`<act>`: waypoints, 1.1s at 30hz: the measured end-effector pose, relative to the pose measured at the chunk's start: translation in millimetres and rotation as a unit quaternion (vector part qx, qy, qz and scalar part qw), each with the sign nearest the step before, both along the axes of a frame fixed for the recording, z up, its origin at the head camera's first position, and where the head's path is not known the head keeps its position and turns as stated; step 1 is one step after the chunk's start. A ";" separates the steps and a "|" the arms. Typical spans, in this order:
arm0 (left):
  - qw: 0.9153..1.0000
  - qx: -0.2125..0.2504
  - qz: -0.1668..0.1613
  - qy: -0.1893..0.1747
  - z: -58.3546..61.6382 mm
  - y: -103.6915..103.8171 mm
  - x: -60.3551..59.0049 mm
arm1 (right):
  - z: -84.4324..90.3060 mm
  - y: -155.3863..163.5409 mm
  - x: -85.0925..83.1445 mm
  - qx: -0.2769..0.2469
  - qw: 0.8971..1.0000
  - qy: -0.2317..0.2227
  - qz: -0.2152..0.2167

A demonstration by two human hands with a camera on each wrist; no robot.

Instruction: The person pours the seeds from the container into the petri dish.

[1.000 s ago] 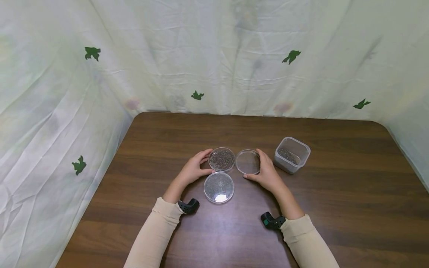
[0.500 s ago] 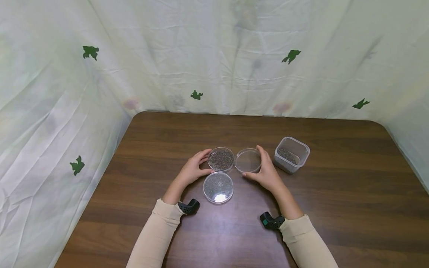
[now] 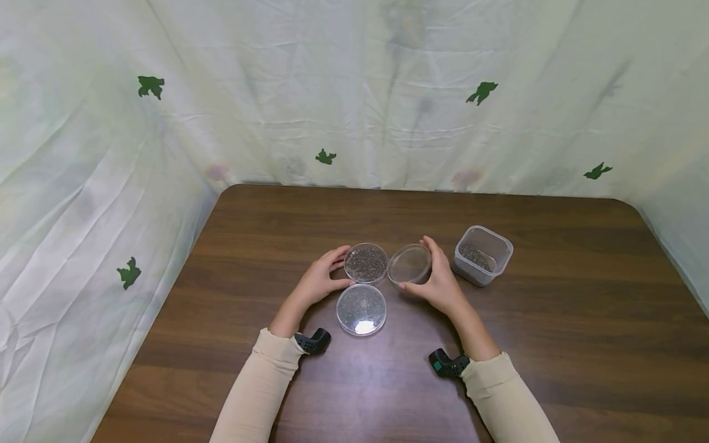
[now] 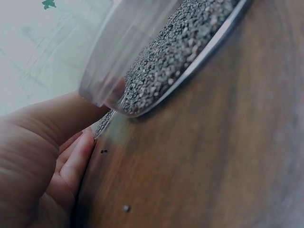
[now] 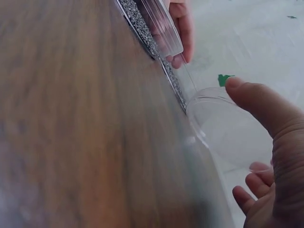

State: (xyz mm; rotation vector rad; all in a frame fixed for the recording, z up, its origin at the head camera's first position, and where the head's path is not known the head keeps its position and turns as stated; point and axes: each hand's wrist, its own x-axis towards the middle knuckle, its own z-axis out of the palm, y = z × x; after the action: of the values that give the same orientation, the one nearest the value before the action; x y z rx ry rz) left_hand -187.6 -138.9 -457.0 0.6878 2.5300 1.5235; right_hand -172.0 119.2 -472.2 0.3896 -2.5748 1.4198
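Observation:
My left hand [image 3: 320,282] holds an uncovered petri dish [image 3: 366,263] full of dark grains by its left side, thumb at the near rim and fingers at the far side. My right hand [image 3: 442,283] grips a clear, shallow petri dish lid [image 3: 409,264] between thumb and fingers. The lid is tilted, its right side raised and its left edge low beside the dish; in the right wrist view the lid [image 5: 232,128] has nothing in it. Just in front of the grain dish stands a covered petri dish [image 3: 361,309], with grains under its shiny lid.
A square plastic tub [image 3: 483,255] with dark grains stands to the right of my right hand. A few stray grains [image 4: 126,208] lie on the brown wooden table [image 3: 581,295]. Pale cloth [image 3: 354,92] with green bird shapes hangs behind the table.
My right hand has raised the right side of the petri dish lid, which lay flatter before. The left hand stays at the grain dish; the covered dish and tub have not moved.

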 end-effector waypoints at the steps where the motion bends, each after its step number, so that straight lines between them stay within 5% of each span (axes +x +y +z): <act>1: 1.000 0.000 0.000 0.000 -0.5 -0.1 -0.2 | 0.0 -0.6 -0.4 -0.004 1.000 0.002 0.002; 15: 1.000 0.005 0.000 0.000 -0.7 0.1 0.0 | 13.4 -16.2 -1.4 -0.073 0.997 -0.003 0.031; 22: 1.000 0.012 -0.007 0.003 -0.5 0.0 0.6 | -9.7 -18.0 -17.9 -0.094 0.994 0.006 0.051; 33: 1.000 0.026 -0.010 -0.013 0.2 -1.2 1.2 | -7.3 -26.4 -21.3 -0.161 0.982 -0.045 0.084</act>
State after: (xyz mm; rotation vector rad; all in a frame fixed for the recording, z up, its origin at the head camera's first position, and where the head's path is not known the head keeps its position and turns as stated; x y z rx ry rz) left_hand -186.3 -140.1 -456.9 0.6926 2.4650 1.5871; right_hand -193.2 92.7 -479.5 0.5095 -2.3637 1.9162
